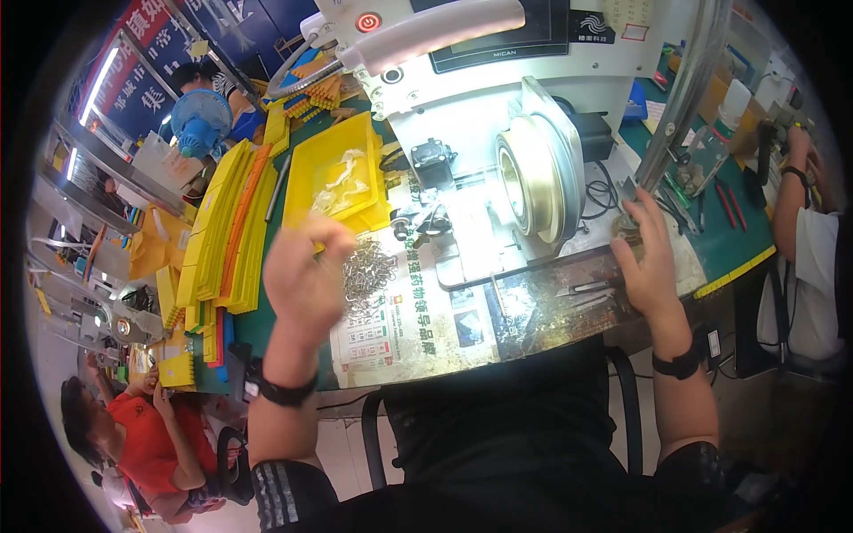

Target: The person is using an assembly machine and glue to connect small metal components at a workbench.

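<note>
My left hand [306,277] is raised over the near left of the bench, blurred, its fingers curled in. Whatever it may hold cannot be made out. Just right of it, a pile of small metal pieces [369,269] lies on a printed paper sheet [418,329]. My right hand [649,258] is at the bench's right front, thumb and fingers apart, beside a small brownish object I cannot identify. Between my hands stands a white machine [484,115] with a large brass-coloured ring wheel [530,182], a lit metal plate and a small black clamp-like unit [433,163].
A yellow bin [330,169] with whitish scraps stands behind my left hand. Stacked yellow strips [218,235] line the left. Red-handled pliers [730,206] and a glass jar [702,169] are at right. A metal post [684,98] rises there. Co-workers sit on both sides.
</note>
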Motion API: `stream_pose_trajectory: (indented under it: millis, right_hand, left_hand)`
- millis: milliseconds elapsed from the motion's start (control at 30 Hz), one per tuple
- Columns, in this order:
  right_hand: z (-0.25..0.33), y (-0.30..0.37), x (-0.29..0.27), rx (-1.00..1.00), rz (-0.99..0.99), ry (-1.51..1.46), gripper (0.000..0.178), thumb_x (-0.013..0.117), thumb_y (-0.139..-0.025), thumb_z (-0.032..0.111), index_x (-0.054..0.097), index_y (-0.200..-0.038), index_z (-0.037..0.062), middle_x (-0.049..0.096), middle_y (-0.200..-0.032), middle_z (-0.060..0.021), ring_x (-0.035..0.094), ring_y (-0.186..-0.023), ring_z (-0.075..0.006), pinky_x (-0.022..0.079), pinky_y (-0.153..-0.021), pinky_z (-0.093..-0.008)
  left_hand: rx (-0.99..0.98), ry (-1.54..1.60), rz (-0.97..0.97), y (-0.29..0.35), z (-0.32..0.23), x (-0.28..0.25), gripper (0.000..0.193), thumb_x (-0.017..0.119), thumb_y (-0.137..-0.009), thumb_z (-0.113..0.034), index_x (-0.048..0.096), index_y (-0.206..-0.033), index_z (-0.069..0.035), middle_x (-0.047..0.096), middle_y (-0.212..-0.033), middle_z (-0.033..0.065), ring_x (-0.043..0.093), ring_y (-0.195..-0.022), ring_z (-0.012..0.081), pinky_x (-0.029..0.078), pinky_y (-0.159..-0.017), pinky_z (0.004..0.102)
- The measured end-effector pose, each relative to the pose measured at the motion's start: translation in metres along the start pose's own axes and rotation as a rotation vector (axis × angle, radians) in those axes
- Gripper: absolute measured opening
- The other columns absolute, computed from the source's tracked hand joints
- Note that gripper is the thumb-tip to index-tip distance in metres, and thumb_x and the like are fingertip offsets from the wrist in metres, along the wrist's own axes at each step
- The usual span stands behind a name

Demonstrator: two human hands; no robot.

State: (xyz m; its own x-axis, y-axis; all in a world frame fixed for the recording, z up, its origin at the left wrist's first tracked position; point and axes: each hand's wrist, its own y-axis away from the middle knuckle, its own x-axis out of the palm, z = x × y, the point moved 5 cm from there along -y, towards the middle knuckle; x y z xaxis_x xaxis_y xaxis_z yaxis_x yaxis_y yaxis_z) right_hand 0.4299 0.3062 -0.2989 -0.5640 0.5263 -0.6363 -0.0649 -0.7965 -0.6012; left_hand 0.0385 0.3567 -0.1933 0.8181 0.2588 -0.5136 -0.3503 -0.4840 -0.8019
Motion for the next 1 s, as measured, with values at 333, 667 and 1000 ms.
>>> stream_pose_trajectory:
  millis: [333, 667, 1000]
  right_hand:
    - [-0.005, -0.001, 0.004, 0.051, -0.02, -0.081, 0.045, 0.066, -0.09, 0.021, 0.057, -0.128, -0.0026, 0.047, -0.146, -0.0258, 0.046, -0.135, -0.0412, 0.035, -0.113, -0.0436]
    - [-0.007, 0.001, -0.002, 0.017, -0.177, -0.036, 0.036, 0.074, -0.083, 0.017, 0.065, -0.114, 0.0013, 0.058, -0.133, -0.021, 0.055, -0.124, -0.0389, 0.044, -0.105, -0.043]
    - [0.051, -0.029, -0.035, -0.234, -0.149, -0.026, 0.05, 0.076, -0.078, 0.012, 0.061, -0.125, 0.002, 0.054, -0.142, -0.0184, 0.057, -0.12, -0.037, 0.046, -0.102, -0.044]
  left_hand:
    - [-0.102, -0.147, 0.287, 0.053, 0.024, 0.051, 0.006, 0.072, -0.083, -0.005, 0.068, -0.088, -0.004, 0.061, -0.08, 0.0119, 0.061, -0.077, 0.0308, 0.048, -0.068, 0.0395]
    - [-0.383, -0.037, 0.146, 0.067, 0.057, 0.048, 0.01, 0.069, -0.08, 0.002, 0.062, -0.086, -0.001, 0.062, -0.086, 0.0125, 0.06, -0.076, 0.0272, 0.047, -0.072, 0.0344]
    - [-0.413, -0.007, 0.129, 0.069, 0.049, 0.047, 0.018, 0.068, -0.083, 0.003, 0.06, -0.098, -0.002, 0.058, -0.091, 0.0035, 0.054, -0.075, 0.0124, 0.045, -0.071, 0.0253]
